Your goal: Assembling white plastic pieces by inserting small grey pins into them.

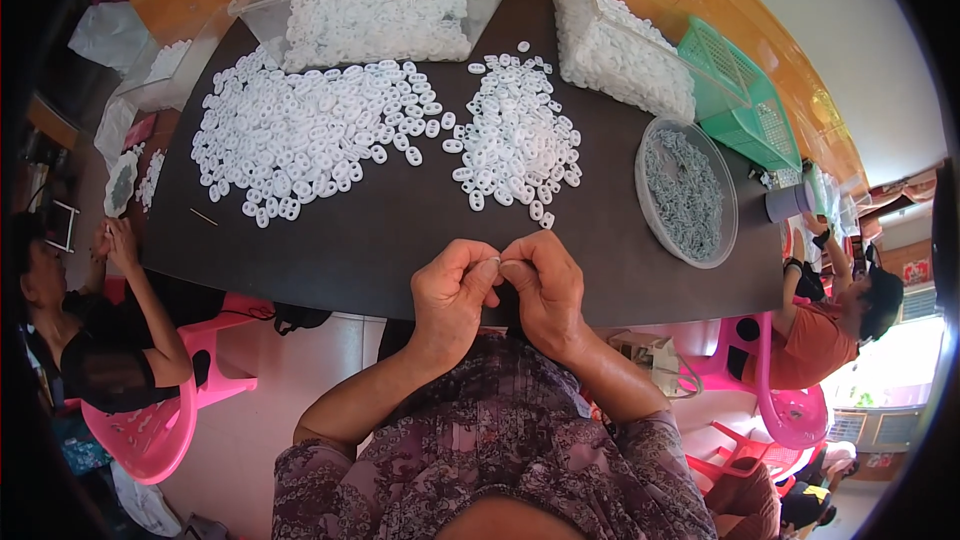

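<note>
Dark-brown tabletop (610, 240) is spreading beyond our left hand (448, 295) and right hand (548, 288); white two-holed pieces (320, 130) are lying ahead, a bowl (729, 210) is sitting rightward; between both hands' fingertips we're pinching a small, mostly hidden whitish piece (496, 260).

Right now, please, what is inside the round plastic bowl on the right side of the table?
The bowl holds a heap of small grey pieces. Whatever lies beneath the top layer is covered and cannot be seen.

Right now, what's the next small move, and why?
I'd probably ease the left hand and right hand slightly apart for a check: they meet at the tips, hiding most of whatever is between them. The white pieces ahead can wait.
</note>
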The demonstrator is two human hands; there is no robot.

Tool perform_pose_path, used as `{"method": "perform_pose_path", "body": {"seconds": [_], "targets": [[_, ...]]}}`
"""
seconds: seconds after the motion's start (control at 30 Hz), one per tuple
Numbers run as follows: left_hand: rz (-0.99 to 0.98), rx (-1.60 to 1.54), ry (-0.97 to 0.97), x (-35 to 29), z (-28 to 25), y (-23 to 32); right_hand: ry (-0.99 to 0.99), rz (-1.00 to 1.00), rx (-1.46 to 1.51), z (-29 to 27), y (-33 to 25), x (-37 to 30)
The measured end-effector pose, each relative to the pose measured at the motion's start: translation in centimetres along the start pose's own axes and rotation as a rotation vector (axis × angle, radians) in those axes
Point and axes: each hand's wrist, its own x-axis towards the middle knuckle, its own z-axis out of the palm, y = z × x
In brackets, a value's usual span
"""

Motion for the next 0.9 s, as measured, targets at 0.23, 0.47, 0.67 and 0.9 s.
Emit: {"method": "perform_pose_path", "body": {"seconds": [0.23,0.47,0.67,0.9], "targets": [[-0.033,-0.120,0.076,0.4,-1.3,0.6,-0.069,-0.002,0.051,-0.3,-0.7,1.7],[0.026,-0.180,0.132,1.1,-3.5,0.8,-0.051,-0.354,-0.434,0.2,1.8,5.1],[0.030,-0.224,0.157,0.9,-3.4,0.8,-0.077,-0.410,-0.654,1.9,2.3,5.6],[0.031,-0.264,0.147,0.8,-3.9,0.8,-0.134,-0.406,-0.599,1.3,1.8,4.5]]}}
